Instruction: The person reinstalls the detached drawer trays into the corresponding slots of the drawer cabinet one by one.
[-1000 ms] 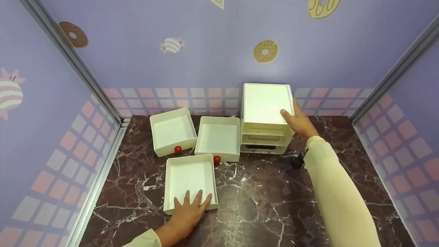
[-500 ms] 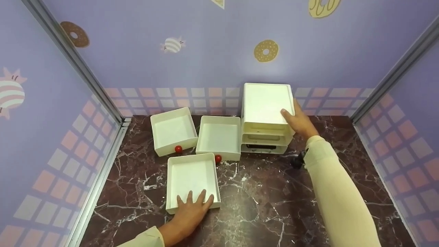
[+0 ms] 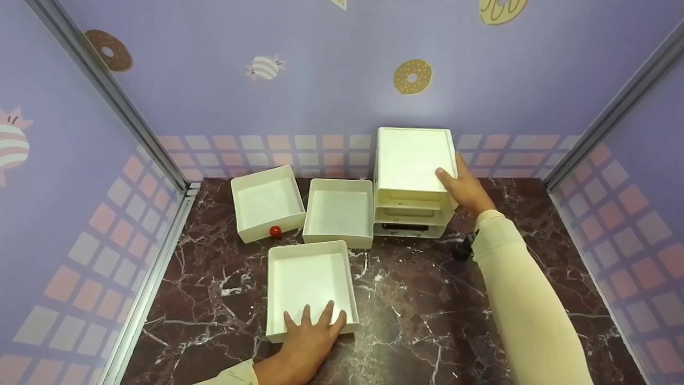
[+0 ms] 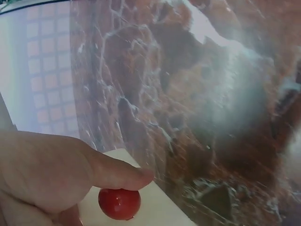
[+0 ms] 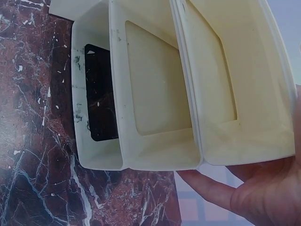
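Observation:
My left hand [image 3: 309, 346] holds the front wall of a white drawer [image 3: 307, 272], with several fingers reaching over its rim. In the left wrist view the thumb lies along the outside of that wall, just above a red round knob [image 4: 120, 203]. At the right, my right hand [image 3: 466, 187] grips a white drawer cabinet [image 3: 414, 160] by its right side, thumb on the top. Its three slots face front and hold no drawers, as the right wrist view shows; the lowest slot [image 5: 96, 155] has a dark opening in one wall.
Two more white drawers stand near the back wall: one at left [image 3: 267, 200] with a red knob [image 3: 275, 231], one in the middle [image 3: 339, 208] beside the cabinet. A black object [image 3: 464, 249] lies partly behind the right sleeve. Patterned walls enclose the dark marbled surface [image 3: 406, 321].
My left hand has drawn the front drawer a little to the right and towards me, and the middle drawer's red knob is now hidden behind it. The right hand keeps its hold on the cabinet.

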The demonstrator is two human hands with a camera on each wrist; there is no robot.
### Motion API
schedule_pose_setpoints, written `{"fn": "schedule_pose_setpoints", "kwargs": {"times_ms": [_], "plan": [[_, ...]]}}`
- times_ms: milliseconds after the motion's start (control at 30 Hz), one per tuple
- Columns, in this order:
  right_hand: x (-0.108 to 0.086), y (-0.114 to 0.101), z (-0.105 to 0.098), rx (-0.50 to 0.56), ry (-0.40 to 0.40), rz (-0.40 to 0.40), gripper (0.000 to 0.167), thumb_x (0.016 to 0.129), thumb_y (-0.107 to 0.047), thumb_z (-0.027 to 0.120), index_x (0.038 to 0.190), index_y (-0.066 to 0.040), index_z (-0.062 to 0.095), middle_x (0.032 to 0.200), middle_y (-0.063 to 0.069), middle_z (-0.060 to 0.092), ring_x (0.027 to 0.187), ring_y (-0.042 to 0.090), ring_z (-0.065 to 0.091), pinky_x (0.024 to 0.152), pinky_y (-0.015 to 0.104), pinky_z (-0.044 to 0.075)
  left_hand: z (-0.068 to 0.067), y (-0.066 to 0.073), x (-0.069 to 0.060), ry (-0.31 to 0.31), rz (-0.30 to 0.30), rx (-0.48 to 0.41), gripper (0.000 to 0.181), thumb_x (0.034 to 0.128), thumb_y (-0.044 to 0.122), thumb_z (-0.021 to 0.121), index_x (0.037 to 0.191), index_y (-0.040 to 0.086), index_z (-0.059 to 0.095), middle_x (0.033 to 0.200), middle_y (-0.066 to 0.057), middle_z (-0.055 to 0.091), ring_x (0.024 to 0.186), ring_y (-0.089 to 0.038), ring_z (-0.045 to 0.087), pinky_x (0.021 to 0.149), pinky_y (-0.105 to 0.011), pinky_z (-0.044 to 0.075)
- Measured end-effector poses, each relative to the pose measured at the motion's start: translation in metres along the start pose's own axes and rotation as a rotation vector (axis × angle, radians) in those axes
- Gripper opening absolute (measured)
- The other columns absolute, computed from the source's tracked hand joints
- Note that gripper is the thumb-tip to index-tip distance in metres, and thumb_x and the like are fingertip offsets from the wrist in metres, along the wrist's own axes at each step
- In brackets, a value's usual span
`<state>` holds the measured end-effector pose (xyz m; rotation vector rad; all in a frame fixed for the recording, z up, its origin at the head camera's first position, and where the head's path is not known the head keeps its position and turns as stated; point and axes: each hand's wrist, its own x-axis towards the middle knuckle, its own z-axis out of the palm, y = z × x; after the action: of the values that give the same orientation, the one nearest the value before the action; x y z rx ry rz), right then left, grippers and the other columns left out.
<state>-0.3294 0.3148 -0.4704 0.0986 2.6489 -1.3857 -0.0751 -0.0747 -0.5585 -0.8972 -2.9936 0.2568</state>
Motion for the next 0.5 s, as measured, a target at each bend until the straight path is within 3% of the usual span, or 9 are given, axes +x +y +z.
{"fn": "schedule_pose_setpoints", "kwargs": {"times_ms": [133,300,500], "plan": [[0.0,-0.002,0.0,-0.006,0.0,0.004,0.094,0.1,-0.063,0.045,0.162,-0.028,-0.017,0.172,0.013,-0.007,0.157,0.047,0.003,0.126,0.065,0.003,-0.004,0.011,0.011,-0.023,0.028,0.006,0.086,0.0752,0.002,0.079,0.148,0.034,0.046,0.155,-0.001,0.05,0.122,-0.043,0.063,0.087,-0.073,0.053],[0.0,-0.001,0.0,0.01,-0.003,0.008,0.094,0.101,-0.062,0.045,0.162,-0.028,-0.017,0.172,0.013,-0.007,0.156,0.047,0.003,0.125,0.066,0.004,-0.01,0.039,0.034,-0.153,0.086,-0.091,0.112,0.0649,-0.009,0.078,0.157,0.036,0.032,0.165,-0.003,0.035,0.134,-0.047,0.053,0.098,-0.076,0.045],[0.0,0.0,0.001,0.012,-0.002,0.002,0.094,0.101,-0.061,0.045,0.162,-0.027,-0.018,0.172,0.013,-0.007,0.157,0.046,0.002,0.126,0.064,0.004,-0.012,0.091,0.075,-0.205,0.164,-0.213,0.109,0.0734,-0.01,0.069,0.159,0.041,0.025,0.168,-0.001,0.028,0.14,-0.049,0.047,0.104,-0.078,0.038]]}}
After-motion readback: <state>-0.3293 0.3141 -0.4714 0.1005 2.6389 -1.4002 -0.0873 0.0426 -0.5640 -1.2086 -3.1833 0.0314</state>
